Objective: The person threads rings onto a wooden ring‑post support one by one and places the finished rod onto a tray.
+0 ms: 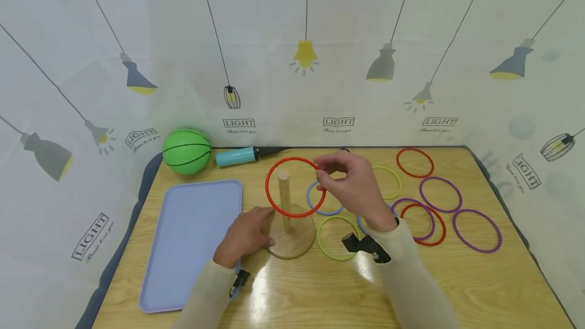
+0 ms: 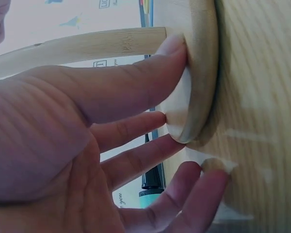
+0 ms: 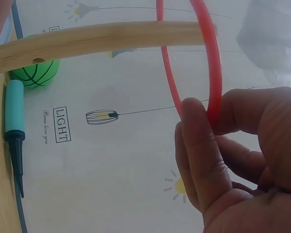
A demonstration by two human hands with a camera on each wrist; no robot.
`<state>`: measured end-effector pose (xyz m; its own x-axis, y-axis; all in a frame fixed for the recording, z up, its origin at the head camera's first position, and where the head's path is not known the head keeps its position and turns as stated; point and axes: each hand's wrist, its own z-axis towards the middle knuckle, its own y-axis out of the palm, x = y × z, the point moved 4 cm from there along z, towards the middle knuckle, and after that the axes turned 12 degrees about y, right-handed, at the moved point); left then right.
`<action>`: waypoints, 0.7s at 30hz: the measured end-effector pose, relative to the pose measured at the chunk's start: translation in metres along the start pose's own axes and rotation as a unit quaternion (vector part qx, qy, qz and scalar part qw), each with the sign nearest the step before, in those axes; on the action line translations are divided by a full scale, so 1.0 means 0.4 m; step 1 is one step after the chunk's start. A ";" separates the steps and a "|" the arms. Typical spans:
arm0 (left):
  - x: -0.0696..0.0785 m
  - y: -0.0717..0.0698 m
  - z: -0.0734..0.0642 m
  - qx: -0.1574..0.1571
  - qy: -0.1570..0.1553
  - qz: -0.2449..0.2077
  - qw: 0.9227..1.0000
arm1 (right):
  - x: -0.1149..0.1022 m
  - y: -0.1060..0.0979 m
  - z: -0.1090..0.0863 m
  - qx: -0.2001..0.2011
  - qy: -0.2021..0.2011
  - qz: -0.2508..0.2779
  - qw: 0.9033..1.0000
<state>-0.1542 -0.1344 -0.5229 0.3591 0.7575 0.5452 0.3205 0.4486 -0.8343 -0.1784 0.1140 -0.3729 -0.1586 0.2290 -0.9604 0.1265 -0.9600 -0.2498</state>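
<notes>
My right hand [image 1: 354, 187] pinches a red plastic ring [image 1: 297, 215] at its right side, between thumb and fingertips. The ring is held at the top of a wooden peg [image 3: 102, 39]. One side of it passes in front of the peg and the other behind in the right wrist view. The peg rises from a round wooden base [image 1: 297, 248]. At the base's left edge, my left hand [image 1: 244, 232] holds the rim, thumb on the near side and fingers on the far side.
Several rings lie right of the stand, among them a purple ring [image 1: 499, 231], a red ring [image 1: 432, 166] and a yellow-green ring [image 1: 338, 259]. A blue tray [image 1: 196, 237] is on the left. Behind it sit a green ball [image 1: 186, 151] and a hand pump [image 1: 235, 157].
</notes>
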 end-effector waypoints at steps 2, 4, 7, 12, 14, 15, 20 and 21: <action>0.001 0.000 0.000 -0.001 -0.001 0.001 1.000 | 0.013 0.001 0.004 0.002 0.008 -0.010 1.000; 0.003 -0.002 0.000 0.001 0.000 0.002 1.000 | 0.029 0.003 0.009 0.002 0.017 -0.019 1.000; 0.004 -0.001 -0.001 0.004 0.002 0.003 1.000 | 0.060 0.007 0.015 0.000 0.033 -0.028 0.999; 0.003 -0.001 0.000 0.003 0.003 -0.001 1.000 | 0.120 0.016 0.025 -0.005 0.049 -0.018 0.999; 0.000 0.000 0.000 0.003 0.000 -0.009 1.000 | 0.143 0.021 0.028 -0.008 0.058 -0.010 0.998; 0.000 -0.001 0.000 0.003 -0.002 -0.014 1.000 | 0.156 0.024 0.029 -0.008 0.064 -0.005 0.998; -0.005 0.000 -0.005 0.014 -0.004 -0.045 0.999 | 0.223 0.041 0.033 -0.019 0.100 0.010 0.995; -0.006 -0.001 -0.006 0.016 -0.002 -0.049 0.999 | 0.238 0.045 0.034 -0.021 0.104 0.007 0.994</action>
<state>-0.1530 -0.1375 -0.5238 0.3230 0.7108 0.6248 0.3260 0.5362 -0.7786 -0.2045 0.1162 -0.4672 0.0494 0.2486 -0.9673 0.1692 -0.9566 -0.2372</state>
